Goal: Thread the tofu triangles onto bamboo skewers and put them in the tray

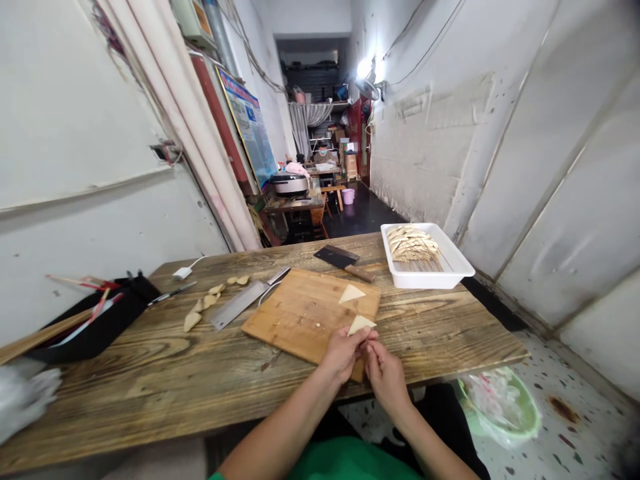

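My left hand (342, 355) pinches a pale, triangular slice of food (361, 324) over the near right corner of the wooden cutting board (290, 310). Close against it, my right hand (386, 375) has its fingers pressed together at the slice's lower edge. Whatever thin thing those fingers may hold is too small to make out. A second triangular slice (352, 293) lies flat on the board, just beyond my hands. At the back right, a white plastic tray (425, 283) holds a pile of similar pale slices (413, 243) on thin sticks.
A metal cleaver (240, 307) lies left of the board, a dark-bladed cleaver (337, 257) behind it. Several pale offcuts (192, 321) lie further left, near a black bag (100, 333) with sticks. A green basin (531, 417) stands below the table's right end. Another person (324, 155) sits far back.
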A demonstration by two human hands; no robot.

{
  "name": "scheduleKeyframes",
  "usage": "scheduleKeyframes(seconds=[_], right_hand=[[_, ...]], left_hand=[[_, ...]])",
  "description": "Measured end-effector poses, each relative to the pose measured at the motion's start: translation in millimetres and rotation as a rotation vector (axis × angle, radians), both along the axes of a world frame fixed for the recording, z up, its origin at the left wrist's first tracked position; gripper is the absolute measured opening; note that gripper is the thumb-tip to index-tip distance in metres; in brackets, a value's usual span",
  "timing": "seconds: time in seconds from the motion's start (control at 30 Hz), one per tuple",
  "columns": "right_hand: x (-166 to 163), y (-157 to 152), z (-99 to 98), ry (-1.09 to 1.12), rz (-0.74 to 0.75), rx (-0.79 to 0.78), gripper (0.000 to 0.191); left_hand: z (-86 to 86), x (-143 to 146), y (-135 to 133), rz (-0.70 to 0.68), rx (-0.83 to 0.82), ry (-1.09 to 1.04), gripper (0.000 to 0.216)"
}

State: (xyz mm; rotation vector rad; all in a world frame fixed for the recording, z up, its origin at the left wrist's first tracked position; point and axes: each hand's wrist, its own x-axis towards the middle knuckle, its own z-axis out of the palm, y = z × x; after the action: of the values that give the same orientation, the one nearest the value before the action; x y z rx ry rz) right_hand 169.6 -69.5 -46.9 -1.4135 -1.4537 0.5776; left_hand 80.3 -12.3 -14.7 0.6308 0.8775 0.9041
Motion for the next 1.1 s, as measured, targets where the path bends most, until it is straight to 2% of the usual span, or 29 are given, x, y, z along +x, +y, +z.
scheduleKeyframes(seconds=[0.5,0.77,0.87,0.93,1.0,1.1], right_hand=[[-6,-6,-6.7,-0.041,0.028,0.0,0.034],[0,-12,-2.8,-0.179,0.044,0.025,0.034],[25,-14,17.4,-0.322,0.006,0.061,0.035],[54,-6,41.4,-0.518,-0.099,0.043,0.036],[88,15,70.2,-0.779,-0.268,-0.106,0.033],[137,66,108.8,-0.872,-0.408,-0.187,0.03]], left_hand=[[-1.1,-10,15,0.064,-0.028,-0.088,0.021],[5.6,-22,20,0.083,-0.045,-0.06,0.015],[12.3,-37,10,-0.047,-0.032,-0.062,0.027],[15.9,-53,0,-0.057,-0.051,-0.042,0.039],[18.3,-72,-9,-0.082,-0.027,-0.021,0.045],[18.6,-98,-18,-0.038,-0.01,0.044,0.048]])
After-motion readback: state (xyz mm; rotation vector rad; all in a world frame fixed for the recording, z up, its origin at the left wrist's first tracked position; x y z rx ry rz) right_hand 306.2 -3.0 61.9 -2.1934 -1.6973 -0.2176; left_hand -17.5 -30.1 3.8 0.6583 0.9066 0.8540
